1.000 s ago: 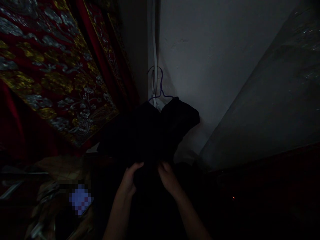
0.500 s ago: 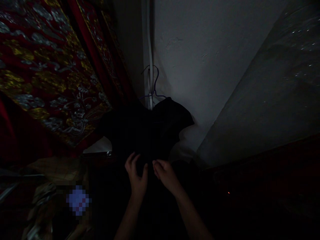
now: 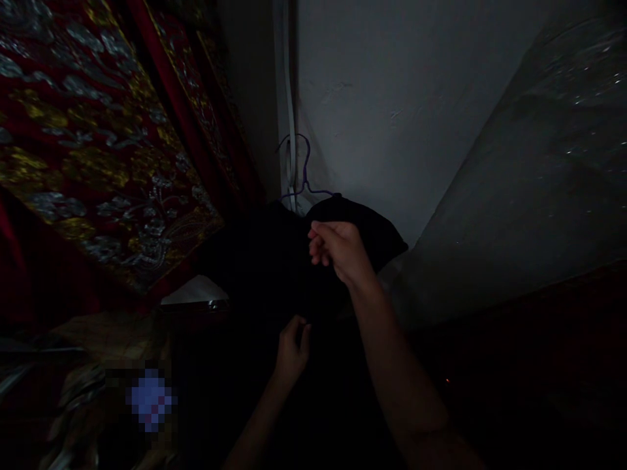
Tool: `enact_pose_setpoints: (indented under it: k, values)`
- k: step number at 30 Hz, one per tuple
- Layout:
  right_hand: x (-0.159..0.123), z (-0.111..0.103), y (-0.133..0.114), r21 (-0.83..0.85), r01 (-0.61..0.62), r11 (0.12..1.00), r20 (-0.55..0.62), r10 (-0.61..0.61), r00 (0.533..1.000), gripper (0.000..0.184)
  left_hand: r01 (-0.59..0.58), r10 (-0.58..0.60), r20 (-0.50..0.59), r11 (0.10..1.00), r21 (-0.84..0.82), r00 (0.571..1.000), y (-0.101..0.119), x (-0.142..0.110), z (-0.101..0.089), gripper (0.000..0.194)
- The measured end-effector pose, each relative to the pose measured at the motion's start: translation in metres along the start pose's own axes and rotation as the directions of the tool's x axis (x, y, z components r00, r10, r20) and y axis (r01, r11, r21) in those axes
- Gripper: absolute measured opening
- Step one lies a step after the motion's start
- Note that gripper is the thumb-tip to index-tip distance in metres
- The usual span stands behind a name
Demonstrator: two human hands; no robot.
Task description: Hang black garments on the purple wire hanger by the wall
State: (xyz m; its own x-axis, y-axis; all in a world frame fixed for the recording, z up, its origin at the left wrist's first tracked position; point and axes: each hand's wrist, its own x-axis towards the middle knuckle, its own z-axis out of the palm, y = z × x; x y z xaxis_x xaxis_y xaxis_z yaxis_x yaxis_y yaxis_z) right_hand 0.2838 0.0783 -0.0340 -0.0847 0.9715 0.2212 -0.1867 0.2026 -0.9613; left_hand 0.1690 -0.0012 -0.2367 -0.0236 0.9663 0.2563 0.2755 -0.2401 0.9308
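Note:
A black garment (image 3: 274, 261), its sleeves spread to both sides, hangs from a purple wire hanger (image 3: 306, 170) in dim light. Low on the cloth is my left hand (image 3: 292, 349), thumb and fingers closed in a pinch that appears to grip the dark fabric. My right hand (image 3: 337, 251) is in front of the garment's upper right part, below the hanger. Its thumb and forefinger press together and the other fingers curl. Whatever it holds, if anything, is too dark or small to make out. The garment's lower part is lost in shadow.
Red cloth with gold and silver embroidery (image 3: 108, 150) hangs at the left. A pale strap or cable (image 3: 290, 85) runs down the grey wall (image 3: 392, 117) behind the hanger. At lower left are crumpled fabric (image 3: 117, 333) and a blurred blue patch (image 3: 151, 399). A glossy transparent sheet (image 3: 539, 176) covers the right wall.
My right hand has risen from the lower garment to just below the hanger. My left hand has moved slightly right and down, its fingers drawing together. The garment's right sleeve now spreads wider.

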Motion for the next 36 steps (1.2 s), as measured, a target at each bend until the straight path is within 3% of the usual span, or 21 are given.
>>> enact_pose_setpoints:
  k: [3, 5, 8, 11, 14, 17, 20, 22, 23, 25, 27, 29, 31, 33, 36]
  values:
    - [-0.002, 0.014, -0.011, -0.018, 0.084, 0.996, 0.033, -0.083, 0.996, 0.039, -0.069, 0.069, 0.044, 0.998, 0.004, 0.997, 0.022, 0.017, -0.014, 0.016]
    - [-0.011, 0.018, -0.006, -0.024, 0.128, 0.991, 0.018, -0.128, 0.992, 0.041, -0.180, 0.180, -0.007, 0.984, -0.011, 0.984, 0.051, 0.036, -0.031, 0.015]
    - [-0.023, 0.015, 0.000, -0.066, 0.137, 0.988, 0.016, -0.136, 0.991, 0.042, -0.383, 0.389, -0.154, 0.921, 0.068, 0.908, 0.103, 0.069, -0.059, 0.033]
    - [-0.023, 0.009, -0.001, -0.122, 0.183, 0.976, 0.021, -0.182, 0.983, 0.039, -0.539, 0.565, -0.086, 0.815, 0.213, 0.821, 0.144, 0.098, -0.076, 0.026]
    - [-0.014, 0.004, 0.007, -0.232, 0.257, 0.938, 0.012, -0.261, 0.965, 0.036, -0.591, 0.627, -0.013, 0.741, 0.319, 0.779, 0.166, 0.114, -0.078, 0.016]
    - [-0.009, -0.001, 0.037, -0.339, 0.253, 0.906, -0.014, -0.273, 0.962, 0.036, -0.576, 0.660, -0.144, 0.726, 0.375, 0.737, 0.173, 0.120, -0.084, 0.015]
    - [-0.021, -0.004, 0.075, -0.282, 0.115, 0.953, 0.006, -0.118, 0.993, 0.037, -0.503, 0.594, -0.437, 0.804, 0.317, 0.675, 0.168, 0.128, -0.110, 0.016]
    - [-0.037, -0.003, 0.094, -0.212, 0.036, 0.977, 0.029, -0.031, 0.999, 0.038, -0.462, 0.432, -0.617, 0.878, 0.122, 0.657, 0.154, 0.136, -0.133, 0.016]
    - [-0.046, -0.002, 0.100, -0.183, 0.014, 0.983, 0.037, -0.007, 0.999, 0.039, -0.454, 0.317, -0.666, 0.890, -0.037, 0.675, 0.145, 0.139, -0.144, 0.015]
    - [-0.064, 0.001, 0.105, -0.134, -0.017, 0.991, 0.048, 0.024, 0.999, 0.039, -0.414, 0.075, -0.635, 0.816, -0.405, 0.769, 0.121, 0.142, -0.160, 0.014]
    - [-0.076, 0.004, 0.104, -0.099, -0.048, 0.994, 0.057, 0.053, 0.997, 0.039, -0.300, -0.130, -0.517, 0.686, -0.663, 0.846, 0.096, 0.140, -0.164, 0.013]
    - [-0.082, 0.003, 0.102, -0.074, -0.072, 0.995, 0.051, 0.076, 0.996, 0.039, -0.165, -0.318, -0.431, 0.612, -0.774, 0.844, 0.073, 0.134, -0.159, 0.013]
    - [-0.084, -0.002, 0.099, -0.053, -0.079, 0.995, 0.026, 0.081, 0.996, 0.039, -0.086, -0.441, -0.436, 0.620, -0.780, 0.784, 0.055, 0.128, -0.148, 0.009]
    - [-0.084, -0.011, 0.096, -0.036, -0.068, 0.997, -0.034, 0.066, 0.997, 0.039, -0.087, -0.396, -0.538, 0.741, -0.666, 0.744, 0.045, 0.123, -0.137, 0.004]
    - [-0.084, -0.024, 0.092, -0.045, -0.045, 0.998, -0.112, 0.040, 0.993, 0.040, -0.156, -0.150, -0.639, 0.904, -0.397, 0.755, 0.042, 0.121, -0.130, 0.013]
